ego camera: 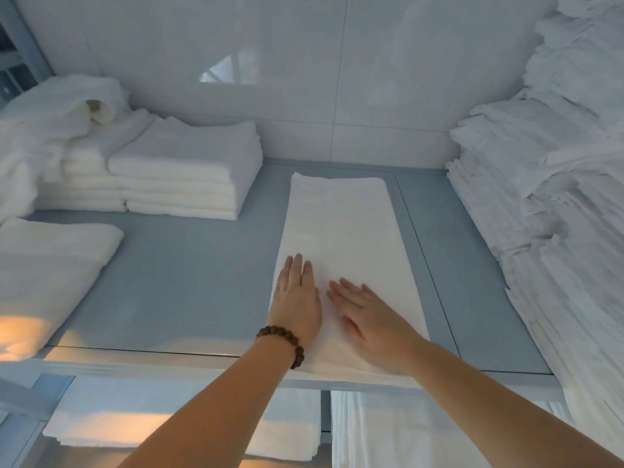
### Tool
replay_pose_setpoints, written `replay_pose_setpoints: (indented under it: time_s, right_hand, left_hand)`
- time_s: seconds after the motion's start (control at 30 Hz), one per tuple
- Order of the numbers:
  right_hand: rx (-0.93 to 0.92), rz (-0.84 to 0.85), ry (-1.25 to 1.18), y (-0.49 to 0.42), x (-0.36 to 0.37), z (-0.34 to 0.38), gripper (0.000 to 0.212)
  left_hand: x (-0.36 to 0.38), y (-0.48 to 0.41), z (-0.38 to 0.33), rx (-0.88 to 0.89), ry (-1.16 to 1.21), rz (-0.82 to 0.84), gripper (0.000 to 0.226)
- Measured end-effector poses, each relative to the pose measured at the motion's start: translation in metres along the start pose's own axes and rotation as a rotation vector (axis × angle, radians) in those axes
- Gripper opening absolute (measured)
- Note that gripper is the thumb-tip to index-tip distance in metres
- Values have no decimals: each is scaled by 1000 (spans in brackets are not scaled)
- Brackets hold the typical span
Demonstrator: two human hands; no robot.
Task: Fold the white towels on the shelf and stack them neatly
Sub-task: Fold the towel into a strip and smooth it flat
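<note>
shelf: grey shelf (pixel 189 282), white wall (pixel 304 45) behind.
left hand (pixel 297 298): flat, fingers straight, holding nothing; palm on towel (pixel 341 224) near front edge; bracelet (pixel 283 342) on wrist.
right hand (pixel 368 322): flat, fingers straight, just beside left, same towel.
towel: long folded strip, front edge towards back, right of centre.
stack (pixel 182 177): folded, back left.
pile (pixel 557 214): right edge.
</note>
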State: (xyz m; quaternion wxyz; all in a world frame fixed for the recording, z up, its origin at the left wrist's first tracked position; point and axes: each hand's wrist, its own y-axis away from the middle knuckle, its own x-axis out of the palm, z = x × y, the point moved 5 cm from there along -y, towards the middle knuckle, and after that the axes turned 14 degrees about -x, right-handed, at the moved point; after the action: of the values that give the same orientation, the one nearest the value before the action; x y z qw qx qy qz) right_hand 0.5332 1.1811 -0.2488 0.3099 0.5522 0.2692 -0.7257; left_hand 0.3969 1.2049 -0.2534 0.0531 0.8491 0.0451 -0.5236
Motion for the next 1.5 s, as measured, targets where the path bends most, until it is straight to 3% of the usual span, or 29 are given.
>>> replay_pose_setpoints:
  time_s: [0.1,0.2,0.27,0.33,0.4,0.5,0.57,0.63,0.7,0.8,0.87,1.03,1.07,1.2,1.37,1.5]
  right_hand:
    - [51,145,96,6,11,-23,66]
    - [306,140,203,33,-4,-83,86]
    - [423,119,246,36,-17,-111,96]
    - [345,45,236,15,-25,-110,102]
    - [198,22,151,-13,-24,-92,97]
    - [82,70,92,-44,-8,-85,77]
    - [172,86,167,-52,-7,-117,68]
    - [417,100,246,-53,-17,-163,61]
    - [501,98,283,-66,-26,-181,57]
    - [177,95,187,-113,-20,-148,51]
    - [79,115,146,-135,-14,-146,49]
    - [574,89,227,-140,-36,-239,54]
    - [573,92,226,-144,-37,-241,55]
    - [228,122,143,-167,-18,-195,54]
    - [465,45,184,-126,-20,-204,55]
    - [434,52,120,-90,-10,-145,54]
  left_hand:
    - [19,-4,10,-33,-183,68,69]
    - [19,6,11,-32,-323,82,79]
    - [6,9,1,-52,-382,31,73]
    - [-8,-3,-16,-23,-357,-101,52]
    - [-12,-25,-31,60,-260,-181,41]
    - [16,-61,-33,70,-215,-12,57]
    - [32,-72,-26,60,-286,32,69]
    - [39,-73,-23,85,-301,11,79]
    - [41,-71,-24,104,-291,6,77]
    - [39,-70,-25,102,-295,4,74]
    - [38,-70,-26,93,-297,3,74]
    - [35,-69,-26,96,-300,19,70]
    - [35,-69,-26,94,-301,17,71]
    - [37,-70,-24,85,-303,24,71]
    - [40,-72,-22,82,-328,22,71]
    - [39,-72,-23,87,-348,32,65]
